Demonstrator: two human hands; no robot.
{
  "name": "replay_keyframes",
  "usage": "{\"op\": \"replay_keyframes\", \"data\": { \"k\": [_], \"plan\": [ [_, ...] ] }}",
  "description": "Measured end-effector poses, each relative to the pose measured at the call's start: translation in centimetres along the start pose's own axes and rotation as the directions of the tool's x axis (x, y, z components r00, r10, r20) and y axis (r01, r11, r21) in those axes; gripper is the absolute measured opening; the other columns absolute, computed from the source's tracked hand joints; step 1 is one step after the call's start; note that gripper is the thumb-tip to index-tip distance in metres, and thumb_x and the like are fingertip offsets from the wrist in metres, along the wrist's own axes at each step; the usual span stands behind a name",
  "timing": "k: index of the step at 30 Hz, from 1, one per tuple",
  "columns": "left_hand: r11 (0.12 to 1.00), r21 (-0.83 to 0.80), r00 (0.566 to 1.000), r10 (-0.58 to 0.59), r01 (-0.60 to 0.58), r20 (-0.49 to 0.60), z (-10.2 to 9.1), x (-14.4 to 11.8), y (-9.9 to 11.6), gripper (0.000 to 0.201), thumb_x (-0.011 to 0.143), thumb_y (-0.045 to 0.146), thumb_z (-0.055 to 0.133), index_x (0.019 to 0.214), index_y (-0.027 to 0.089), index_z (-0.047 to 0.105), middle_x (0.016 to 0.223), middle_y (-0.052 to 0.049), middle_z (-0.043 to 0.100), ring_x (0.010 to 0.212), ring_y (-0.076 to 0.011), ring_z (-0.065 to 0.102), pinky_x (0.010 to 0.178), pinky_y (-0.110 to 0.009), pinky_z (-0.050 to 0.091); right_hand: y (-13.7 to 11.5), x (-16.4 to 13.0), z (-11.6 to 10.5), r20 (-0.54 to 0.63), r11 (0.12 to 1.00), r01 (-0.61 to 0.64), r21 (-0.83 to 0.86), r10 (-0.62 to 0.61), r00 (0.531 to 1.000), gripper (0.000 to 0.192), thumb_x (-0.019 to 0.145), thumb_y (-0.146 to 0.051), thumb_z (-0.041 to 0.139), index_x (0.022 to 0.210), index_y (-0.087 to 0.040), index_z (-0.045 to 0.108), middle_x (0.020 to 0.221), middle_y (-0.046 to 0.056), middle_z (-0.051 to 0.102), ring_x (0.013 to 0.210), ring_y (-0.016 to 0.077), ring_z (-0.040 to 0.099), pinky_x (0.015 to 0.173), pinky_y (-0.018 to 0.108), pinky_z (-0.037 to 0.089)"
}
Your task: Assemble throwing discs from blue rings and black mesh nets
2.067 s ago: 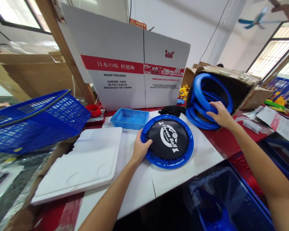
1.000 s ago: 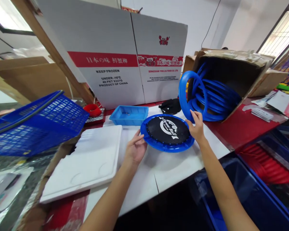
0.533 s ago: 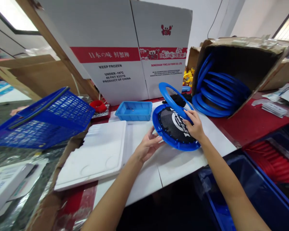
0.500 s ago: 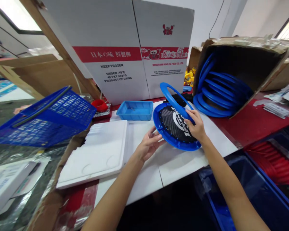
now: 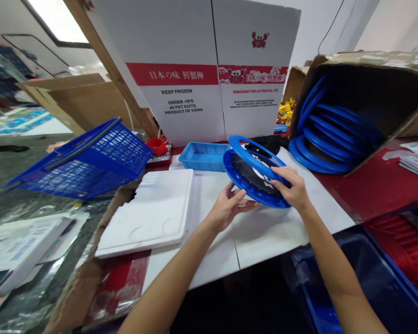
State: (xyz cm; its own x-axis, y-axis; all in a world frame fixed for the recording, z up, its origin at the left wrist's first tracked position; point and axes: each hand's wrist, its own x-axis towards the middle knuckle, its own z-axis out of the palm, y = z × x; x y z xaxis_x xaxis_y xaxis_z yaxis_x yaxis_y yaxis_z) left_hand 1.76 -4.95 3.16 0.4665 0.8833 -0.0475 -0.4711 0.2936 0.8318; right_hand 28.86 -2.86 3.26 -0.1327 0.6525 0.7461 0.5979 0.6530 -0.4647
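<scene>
My right hand [image 5: 294, 188] grips a flat blue ring [image 5: 243, 147] by its near right edge, thumb below and fingers on top. The ring hangs tilted over a round blue frame with black mesh [image 5: 243, 172], which has white printing partly covered by the ring. Ring and frame lie close together at the right; I cannot tell whether they touch there. My left hand [image 5: 230, 204] holds the frame's near left rim, with the thumb at the edge and the fingers underneath. The frame is tilted above the white work surface [image 5: 264, 241].
A light blue tray [image 5: 209, 162] stands behind the frame, with a white foam slab [image 5: 149, 213] to the left. Blue rings [image 5: 334, 139] fill an open carton at right. A blue basket [image 5: 90, 162] leans at left; a blue bin [image 5: 362, 278] stands below right.
The ring has come down flatter over the mesh frame, covering more of its printing. My left hand has moved further under the frame's near rim. The view has shifted slightly left.
</scene>
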Motion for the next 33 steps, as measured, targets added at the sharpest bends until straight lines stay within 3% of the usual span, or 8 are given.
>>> {"op": "replay_keyframes", "data": {
  "k": [3, 5, 9, 15, 19, 25, 29, 33],
  "plan": [
    [0.994, -0.044, 0.991, 0.093, -0.098, -0.1, 0.3, 0.2, 0.1, 0.051, 0.086, 0.041, 0.095, 0.125, 0.019, 0.07, 0.109, -0.006, 0.079, 0.089, -0.0216, 0.082, 0.095, -0.042, 0.068, -1.2, 0.1, -0.2, -0.139, 1.0, 0.002, 0.004, -0.001, 0.99, 0.042, 0.101, -0.039, 0.076, 0.143, -0.037, 0.076, 0.13, 0.007, 0.082, 0.12, 0.0378, 0.076, 0.107, 0.064, 0.06],
    [0.987, -0.021, 0.982, 0.158, -0.161, -0.106, 0.5, 0.3, 0.1, 0.056, 0.081, 0.037, 0.098, 0.127, 0.019, 0.072, 0.115, -0.007, 0.079, 0.095, -0.0217, 0.082, 0.097, -0.039, 0.068, -2.6, 0.1, -0.2, -0.141, 0.999, 0.052, -0.011, -0.053, 0.989, 0.05, 0.1, -0.036, 0.077, 0.149, -0.042, 0.071, 0.133, 0.006, 0.08, 0.119, 0.0391, 0.076, 0.105, 0.065, 0.061],
    [0.974, 0.0, 0.968, 0.227, -0.228, -0.106, 1.3, 0.6, -0.2, 0.073, 0.074, 0.033, 0.103, 0.137, 0.024, 0.066, 0.124, -0.008, 0.078, 0.105, -0.0264, 0.082, 0.097, -0.045, 0.07, -6.3, 0.1, -0.5, 0.057, 0.988, 0.153, -0.014, -0.152, 0.987, 0.071, 0.102, -0.028, 0.075, 0.162, -0.056, 0.052, 0.136, 0.0, 0.079, 0.119, 0.0375, 0.076, 0.099, 0.064, 0.062],
    [0.959, -0.045, 0.957, 0.274, -0.279, -0.092, 2.5, -0.2, 0.4, 0.074, 0.074, 0.044, 0.102, 0.134, 0.023, 0.063, 0.114, -0.007, 0.08, 0.091, -0.0282, 0.084, 0.088, -0.048, 0.073, -10.6, -0.2, -2.6, 0.194, 0.999, 0.041, -0.033, -0.034, 0.98, 0.066, 0.106, -0.031, 0.067, 0.163, -0.059, 0.049, 0.138, -0.001, 0.077, 0.124, 0.0387, 0.074, 0.1, 0.068, 0.06],
    [0.946, -0.068, 0.941, 0.306, -0.318, -0.145, 5.2, -3.8, 0.3, 0.074, 0.073, 0.043, 0.103, 0.134, 0.027, 0.063, 0.127, -0.008, 0.078, 0.106, -0.0328, 0.082, 0.088, -0.048, 0.073, -13.2, -1.9, -5.0, 0.172, 1.0, -0.025, -0.002, 0.025, 0.985, 0.062, 0.104, -0.029, 0.068, 0.157, -0.059, 0.057, 0.136, -0.002, 0.078, 0.123, 0.0387, 0.074, 0.101, 0.069, 0.06],
    [0.925, -0.116, 0.909, 0.323, -0.362, -0.265, 9.9, -12.4, -3.7, 0.057, 0.081, 0.04, 0.098, 0.128, 0.03, 0.067, 0.133, -0.007, 0.077, 0.101, -0.0298, 0.082, 0.086, -0.044, 0.074, -18.0, -6.0, -9.4, 0.269, 0.997, -0.055, 0.061, 0.036, 0.963, 0.056, 0.101, -0.036, 0.07, 0.153, -0.057, 0.063, 0.129, 0.0, 0.081, 0.114, 0.0409, 0.077, 0.09, 0.072, 0.063],
    [0.906, -0.184, 0.906, 0.327, -0.382, -0.27, 11.6, -15.9, -5.3, 0.051, 0.083, 0.036, 0.098, 0.126, 0.032, 0.07, 0.123, -0.003, 0.08, 0.093, -0.0251, 0.084, 0.082, -0.038, 0.074, -19.1, -7.7, -11.3, 0.326, 0.992, -0.082, 0.099, 0.046, 0.944, 0.055, 0.1, -0.035, 0.071, 0.152, -0.052, 0.066, 0.128, 0.004, 0.082, 0.113, 0.0425, 0.077, 0.089, 0.073, 0.062],
    [0.88, -0.205, 0.889, 0.372, -0.43, -0.266, 12.3, -17.6, -5.2, 0.053, 0.085, 0.03, 0.096, 0.131, 0.027, 0.071, 0.118, -0.005, 0.082, 0.09, -0.022, 0.084, 0.078, -0.031, 0.073, -19.8, -8.5, -12.2, 0.396, 0.988, -0.014, 0.153, -0.048, 0.917, 0.051, 0.104, -0.031, 0.069, 0.154, -0.041, 0.067, 0.129, 0.009, 0.081, 0.114, 0.0379, 0.076, 0.09, 0.063, 0.062]
  ]
}}
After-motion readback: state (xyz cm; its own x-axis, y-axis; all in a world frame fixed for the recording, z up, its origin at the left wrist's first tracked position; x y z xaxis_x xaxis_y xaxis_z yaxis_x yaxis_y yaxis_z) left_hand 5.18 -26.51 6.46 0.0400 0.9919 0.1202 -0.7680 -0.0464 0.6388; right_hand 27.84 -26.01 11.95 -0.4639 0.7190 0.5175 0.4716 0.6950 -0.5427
